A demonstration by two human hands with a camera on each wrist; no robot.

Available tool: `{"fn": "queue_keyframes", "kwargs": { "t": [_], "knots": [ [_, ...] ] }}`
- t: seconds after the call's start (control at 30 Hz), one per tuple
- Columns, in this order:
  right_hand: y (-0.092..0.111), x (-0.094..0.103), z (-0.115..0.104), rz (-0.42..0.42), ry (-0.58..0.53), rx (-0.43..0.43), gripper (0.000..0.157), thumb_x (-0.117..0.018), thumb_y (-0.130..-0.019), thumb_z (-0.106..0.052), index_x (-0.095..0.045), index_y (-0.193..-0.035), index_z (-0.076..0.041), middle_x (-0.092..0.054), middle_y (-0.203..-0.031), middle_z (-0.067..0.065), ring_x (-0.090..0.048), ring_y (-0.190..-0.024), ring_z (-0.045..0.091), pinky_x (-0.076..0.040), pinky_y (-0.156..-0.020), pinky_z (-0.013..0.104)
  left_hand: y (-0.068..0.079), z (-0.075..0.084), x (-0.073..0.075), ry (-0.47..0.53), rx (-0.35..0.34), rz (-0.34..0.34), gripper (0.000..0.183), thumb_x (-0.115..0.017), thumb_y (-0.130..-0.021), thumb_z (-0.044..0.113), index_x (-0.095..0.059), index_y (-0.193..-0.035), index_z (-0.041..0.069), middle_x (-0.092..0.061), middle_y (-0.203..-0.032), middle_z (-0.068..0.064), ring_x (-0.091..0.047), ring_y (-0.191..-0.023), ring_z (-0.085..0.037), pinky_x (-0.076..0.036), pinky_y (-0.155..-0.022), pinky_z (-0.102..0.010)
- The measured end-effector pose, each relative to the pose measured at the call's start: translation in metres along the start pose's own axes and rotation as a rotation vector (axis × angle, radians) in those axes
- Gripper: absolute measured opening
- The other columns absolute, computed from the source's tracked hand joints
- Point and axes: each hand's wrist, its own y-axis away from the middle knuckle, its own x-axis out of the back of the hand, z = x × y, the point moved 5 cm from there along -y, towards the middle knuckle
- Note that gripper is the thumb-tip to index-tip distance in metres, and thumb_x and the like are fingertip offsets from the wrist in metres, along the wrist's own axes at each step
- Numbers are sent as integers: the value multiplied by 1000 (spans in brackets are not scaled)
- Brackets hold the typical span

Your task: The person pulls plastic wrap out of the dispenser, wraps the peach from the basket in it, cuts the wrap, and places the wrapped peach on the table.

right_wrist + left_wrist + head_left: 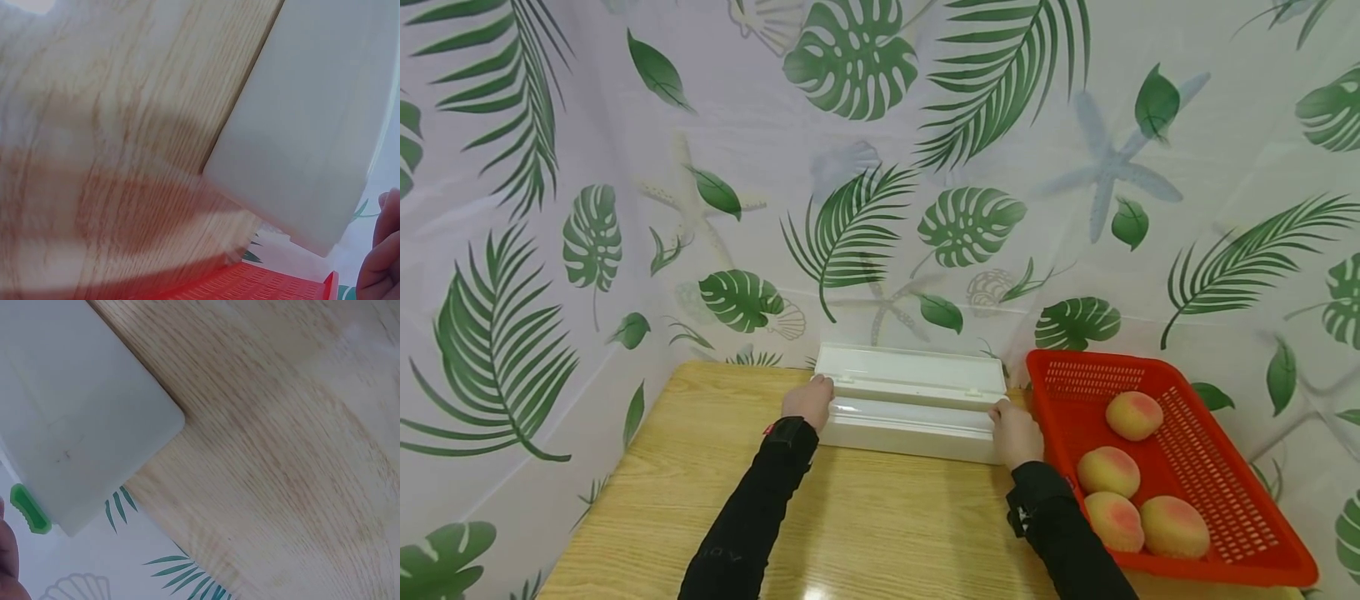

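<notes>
White plastic forms the long, open-lidded box (910, 442) on the pale wooden table (887, 525), a shiny, pale roll (917, 414) inside. My left hand (808, 403) and right hand (1018, 435) flank its ends; whether my fingers (378, 265) pinch, I can't tell. Uneven pulling could skew it.

Four peaches (1108, 472) (pink-tinged) in a red basket (1180, 467).

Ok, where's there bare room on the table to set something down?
The table is bare left of the left hand and in front of the box, between the sleeves. It's tight at right, where box, right hand and basket bunch together.
</notes>
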Motion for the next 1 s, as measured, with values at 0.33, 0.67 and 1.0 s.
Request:
{"fn": "queue_keyframes", "kwargs": {
  "t": [0.33,0.67,1.0],
  "knots": [
    [-1,6,-1,11,2,-1,12,-54,-88,-12,-60,-92,-2,-60,-77,12,-56,-61,28,-43,-49,41,-1,-1,8,76,35,-35,2,-57,-84,4,-57,-84,7,-57,-78,-3,-53,-66,-15,-45,-56,-31],
    [0,12,-4,4,-27,2,12,-49,-91,-11,-56,-94,-2,-57,-68,11,-52,-54,25,-41,-46,36,2,0,18,218,82,-75,12,-58,-82,-2,-54,-91,5,-61,-83,-7,-56,-67,-18,-46,-61,-32],
    [-3,17,-5,3,-55,23,5,-50,-89,-6,-53,-89,-2,-57,-69,10,-56,-60,25,-43,-51,36,5,2,28,210,31,-50,5,-54,-87,7,-51,-90,4,-58,-72,-7,-54,-60,-17,-45,-56,-31]
  ]
}}
